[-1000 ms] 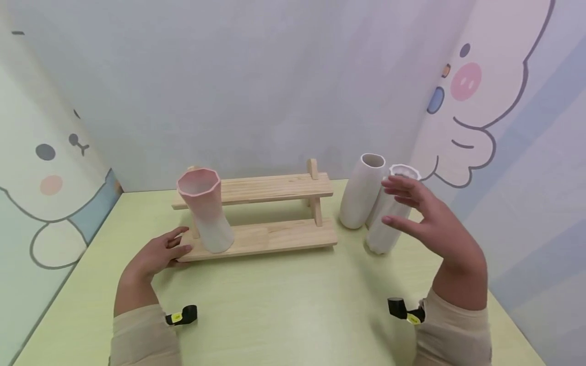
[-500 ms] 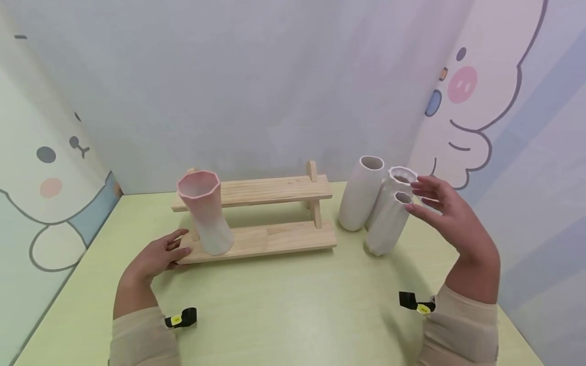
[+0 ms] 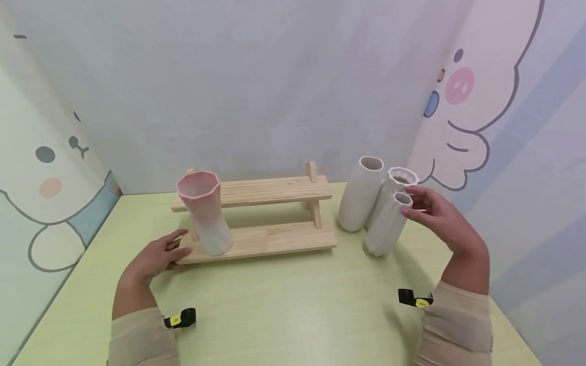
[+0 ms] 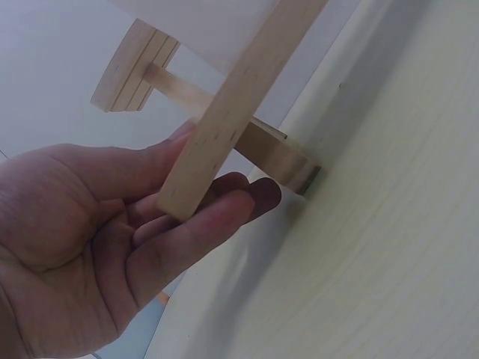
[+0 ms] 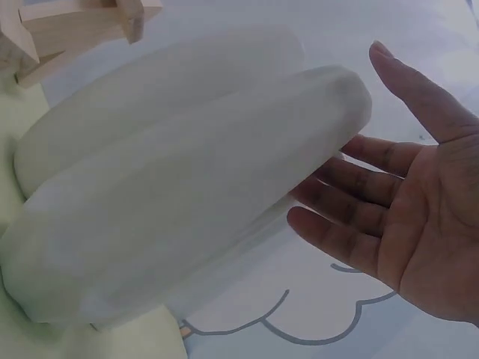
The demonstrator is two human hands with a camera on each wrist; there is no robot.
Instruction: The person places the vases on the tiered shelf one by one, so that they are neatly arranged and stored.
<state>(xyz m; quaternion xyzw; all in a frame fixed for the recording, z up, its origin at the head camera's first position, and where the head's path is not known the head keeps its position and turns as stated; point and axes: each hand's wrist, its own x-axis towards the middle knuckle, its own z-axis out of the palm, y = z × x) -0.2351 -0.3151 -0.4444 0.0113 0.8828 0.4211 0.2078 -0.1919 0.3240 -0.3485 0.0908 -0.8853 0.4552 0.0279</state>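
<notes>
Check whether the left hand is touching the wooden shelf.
Touching: the left wrist view shows the left hand gripping the wooden shelf at one end of its lower board, which sits between thumb and fingers.

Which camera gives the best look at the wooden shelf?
The head view: it takes in the wooden shelf from end to end, though the pink-topped vase hides part of it. The left wrist view shows just one end, close up; the right wrist view catches only a piece in the top left corner.

Fingers (image 5: pixel 361 182) beside a white vase (image 5: pixel 187 179); second vase (image 5: pixel 172 78) behind; wooden stand (image 5: pixel 75 27) upper-left.
</notes>
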